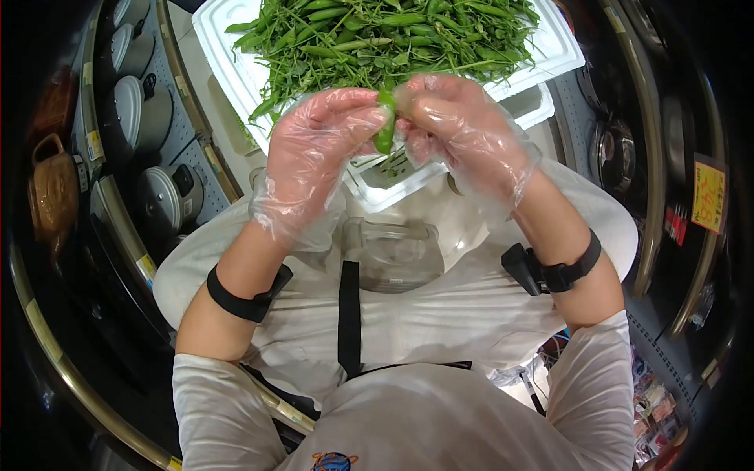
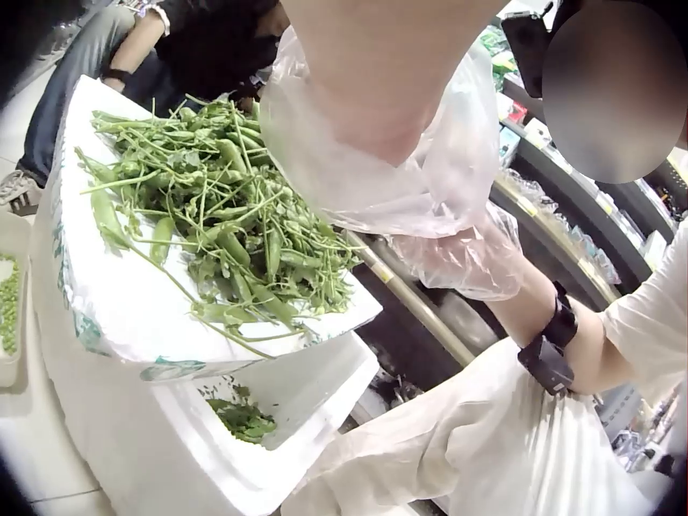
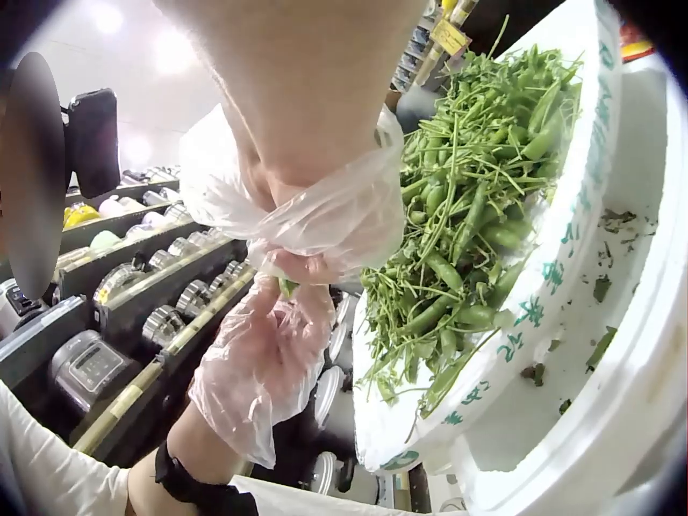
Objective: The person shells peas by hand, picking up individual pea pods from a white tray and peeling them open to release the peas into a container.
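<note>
A green pea pod point(image 1: 385, 135) stands upright between both hands in the head view, close to the near edge of the pea pile point(image 1: 377, 43). My left hand point(image 1: 314, 153), in a clear plastic glove, pinches the pod between thumb and fingers. Gloved the same way, my right hand point(image 1: 475, 129) has its thumb and curled fingertips at the pod's upper side. A small green bit of the pod point(image 3: 287, 286) shows between the fingers in the right wrist view. In the left wrist view the hands hide the pod.
The pile lies on a white foam lid point(image 1: 224, 59) set across a foam box point(image 2: 161, 446) with leafy scraps inside. A clear container point(image 1: 393, 255) sits between the person's legs. Shelves with pots point(image 1: 141, 110) flank both sides. A tub point(image 2: 9, 378) holds green peas at far left.
</note>
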`<move>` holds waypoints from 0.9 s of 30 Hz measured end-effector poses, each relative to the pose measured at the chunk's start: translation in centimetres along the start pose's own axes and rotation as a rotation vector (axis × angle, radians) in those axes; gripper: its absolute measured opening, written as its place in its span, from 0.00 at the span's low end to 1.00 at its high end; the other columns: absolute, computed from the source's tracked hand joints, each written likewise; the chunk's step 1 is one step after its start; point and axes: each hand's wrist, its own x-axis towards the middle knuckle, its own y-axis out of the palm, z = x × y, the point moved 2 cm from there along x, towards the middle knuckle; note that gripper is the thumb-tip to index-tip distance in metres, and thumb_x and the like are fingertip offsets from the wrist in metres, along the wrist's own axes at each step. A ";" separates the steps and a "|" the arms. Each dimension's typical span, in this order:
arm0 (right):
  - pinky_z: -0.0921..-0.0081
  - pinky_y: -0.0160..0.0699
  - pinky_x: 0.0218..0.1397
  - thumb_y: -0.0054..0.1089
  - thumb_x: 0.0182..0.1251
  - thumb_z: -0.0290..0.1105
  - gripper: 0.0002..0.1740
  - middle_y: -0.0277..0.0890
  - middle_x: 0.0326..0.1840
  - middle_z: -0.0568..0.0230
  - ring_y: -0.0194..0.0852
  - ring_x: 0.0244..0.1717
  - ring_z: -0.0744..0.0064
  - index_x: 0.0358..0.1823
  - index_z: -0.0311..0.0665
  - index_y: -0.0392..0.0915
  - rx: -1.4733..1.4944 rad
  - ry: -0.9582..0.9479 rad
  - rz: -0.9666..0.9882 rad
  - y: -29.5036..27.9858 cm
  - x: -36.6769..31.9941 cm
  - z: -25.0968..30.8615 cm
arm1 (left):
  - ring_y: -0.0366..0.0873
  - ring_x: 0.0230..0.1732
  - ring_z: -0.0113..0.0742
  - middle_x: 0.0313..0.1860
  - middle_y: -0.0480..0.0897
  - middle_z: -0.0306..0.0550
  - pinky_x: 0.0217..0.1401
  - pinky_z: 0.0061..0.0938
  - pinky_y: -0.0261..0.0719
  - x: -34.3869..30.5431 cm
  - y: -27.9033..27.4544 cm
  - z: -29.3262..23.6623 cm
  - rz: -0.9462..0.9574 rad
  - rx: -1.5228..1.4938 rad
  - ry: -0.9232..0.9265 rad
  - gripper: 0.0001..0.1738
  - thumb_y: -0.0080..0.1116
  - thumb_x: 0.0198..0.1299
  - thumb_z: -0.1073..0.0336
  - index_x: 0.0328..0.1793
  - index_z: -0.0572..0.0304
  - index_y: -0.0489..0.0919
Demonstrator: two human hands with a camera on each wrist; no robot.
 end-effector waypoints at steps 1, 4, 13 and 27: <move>0.85 0.71 0.32 0.60 0.66 0.34 0.10 0.74 0.31 0.69 0.70 0.27 0.84 0.38 0.35 0.74 -0.019 0.024 -0.034 0.4 -0.1 0.2 | 0.82 0.44 0.27 0.45 0.84 0.43 0.47 0.22 0.82 -0.1 0.0 0.0 0.001 0.001 0.001 0.14 0.66 0.62 0.72 0.53 0.65 0.81; 0.84 0.72 0.32 0.60 0.66 0.33 0.09 0.76 0.31 0.69 0.71 0.27 0.83 0.40 0.34 0.75 0.004 0.005 -0.018 0.2 0.5 -0.5 | 0.81 0.41 0.26 0.43 0.85 0.43 0.44 0.22 0.81 -0.3 -0.1 0.0 -0.028 0.047 0.075 0.13 0.67 0.61 0.72 0.52 0.65 0.82; 0.83 0.74 0.32 0.63 0.66 0.33 0.12 0.77 0.29 0.69 0.73 0.26 0.83 0.43 0.31 0.79 -0.232 -0.036 -0.090 0.8 0.8 -0.7 | 0.79 0.39 0.24 0.41 0.85 0.42 0.44 0.19 0.79 -0.6 -0.1 0.3 -0.057 0.118 0.119 0.13 0.66 0.63 0.70 0.52 0.67 0.84; 0.82 0.77 0.35 0.71 0.56 0.32 0.14 0.81 0.28 0.68 0.76 0.30 0.84 0.38 0.30 0.81 -0.215 -0.248 -0.227 1.7 0.9 -2.7 | 0.80 0.41 0.24 0.41 0.85 0.42 0.46 0.19 0.80 -1.3 1.0 0.3 -0.250 0.249 0.236 0.14 0.70 0.59 0.71 0.49 0.70 0.83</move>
